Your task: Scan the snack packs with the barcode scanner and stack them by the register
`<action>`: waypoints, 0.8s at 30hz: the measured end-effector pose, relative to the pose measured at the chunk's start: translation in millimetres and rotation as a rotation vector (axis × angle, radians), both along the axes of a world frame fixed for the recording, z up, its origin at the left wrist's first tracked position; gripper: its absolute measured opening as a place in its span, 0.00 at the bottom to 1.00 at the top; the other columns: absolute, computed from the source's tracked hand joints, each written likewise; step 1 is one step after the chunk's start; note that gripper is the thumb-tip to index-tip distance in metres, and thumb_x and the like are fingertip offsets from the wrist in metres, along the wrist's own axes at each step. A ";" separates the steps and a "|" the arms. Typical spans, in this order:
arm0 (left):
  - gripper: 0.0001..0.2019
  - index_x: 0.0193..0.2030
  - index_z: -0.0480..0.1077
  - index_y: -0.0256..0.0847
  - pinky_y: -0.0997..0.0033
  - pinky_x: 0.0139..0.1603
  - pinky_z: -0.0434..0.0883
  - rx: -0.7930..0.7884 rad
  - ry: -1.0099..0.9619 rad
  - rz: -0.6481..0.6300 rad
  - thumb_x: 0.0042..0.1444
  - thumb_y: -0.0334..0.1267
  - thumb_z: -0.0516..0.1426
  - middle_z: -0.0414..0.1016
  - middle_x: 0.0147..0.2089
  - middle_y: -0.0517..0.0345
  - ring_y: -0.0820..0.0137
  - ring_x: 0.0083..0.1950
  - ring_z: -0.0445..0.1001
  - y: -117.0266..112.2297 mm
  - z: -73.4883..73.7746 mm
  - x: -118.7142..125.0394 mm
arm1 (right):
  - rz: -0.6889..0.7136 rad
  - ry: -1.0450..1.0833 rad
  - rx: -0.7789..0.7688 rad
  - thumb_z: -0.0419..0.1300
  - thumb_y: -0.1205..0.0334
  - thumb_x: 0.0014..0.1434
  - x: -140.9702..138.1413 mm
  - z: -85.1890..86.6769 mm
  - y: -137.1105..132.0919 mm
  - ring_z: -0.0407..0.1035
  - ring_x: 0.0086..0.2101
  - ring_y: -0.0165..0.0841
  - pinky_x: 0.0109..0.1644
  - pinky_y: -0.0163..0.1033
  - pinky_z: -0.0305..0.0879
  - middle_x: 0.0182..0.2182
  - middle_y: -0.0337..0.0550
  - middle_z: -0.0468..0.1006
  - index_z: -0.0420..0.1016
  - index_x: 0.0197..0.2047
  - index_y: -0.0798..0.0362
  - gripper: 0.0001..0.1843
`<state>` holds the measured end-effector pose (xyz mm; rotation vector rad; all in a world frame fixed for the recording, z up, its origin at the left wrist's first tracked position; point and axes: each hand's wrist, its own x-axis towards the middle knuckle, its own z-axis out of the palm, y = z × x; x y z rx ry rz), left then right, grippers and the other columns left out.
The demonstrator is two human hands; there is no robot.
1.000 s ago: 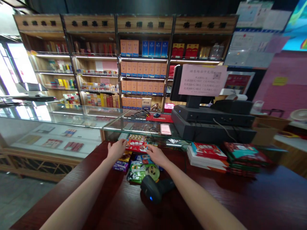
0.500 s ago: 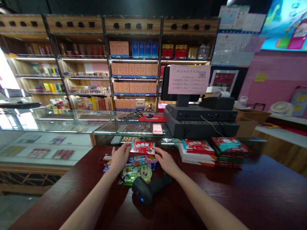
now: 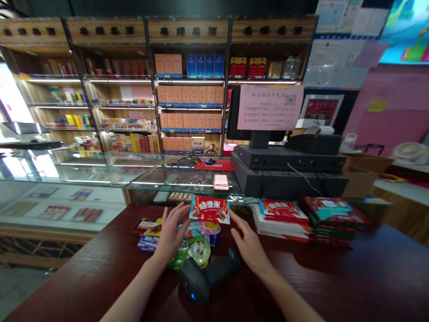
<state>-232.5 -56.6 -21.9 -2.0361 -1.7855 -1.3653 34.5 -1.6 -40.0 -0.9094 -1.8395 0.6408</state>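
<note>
A red candy packet with blue corners and white lettering is held by its two ends, its printed face toward me. My left hand has its fingertips at the packet's left end. At the right end are the fingertips of my right hand. Beneath and in front of the packet lies a loose pile of snack packs, among them a green panda pack and a purple pack, partly covered by my left hand. A black barcode scanner with a blue light rests on the counter between my forearms.
Right of my hands sits a stack of red and white packs, beside a stack of dark red packs. Behind stand a cash register with a monitor and a glass display case. The dark wooden counter spans the front.
The red candy packet and both hands have shifted slightly right in view, and the packet looks larger and nearer. The camera view has turned a little too.
</note>
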 end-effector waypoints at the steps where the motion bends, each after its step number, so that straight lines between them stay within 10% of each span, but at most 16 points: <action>1: 0.17 0.59 0.68 0.48 0.41 0.74 0.45 0.020 0.009 0.007 0.65 0.40 0.53 0.76 0.60 0.51 0.61 0.69 0.66 -0.6 -1.2 0.7 | -0.004 0.003 0.012 0.52 0.62 0.63 0.7 -1.8 -0.4 0.65 0.63 0.37 0.69 0.52 0.59 0.63 0.42 0.71 0.65 0.68 0.42 0.29; 24: 0.11 0.52 0.74 0.51 0.44 0.76 0.46 0.156 0.260 0.025 0.68 0.40 0.53 0.79 0.58 0.58 0.63 0.65 0.71 -13.9 -5.3 3.0 | -0.078 0.045 0.385 0.57 0.62 0.68 10.6 -0.3 -2.0 0.72 0.56 0.40 0.62 0.53 0.69 0.53 0.44 0.81 0.80 0.53 0.43 0.14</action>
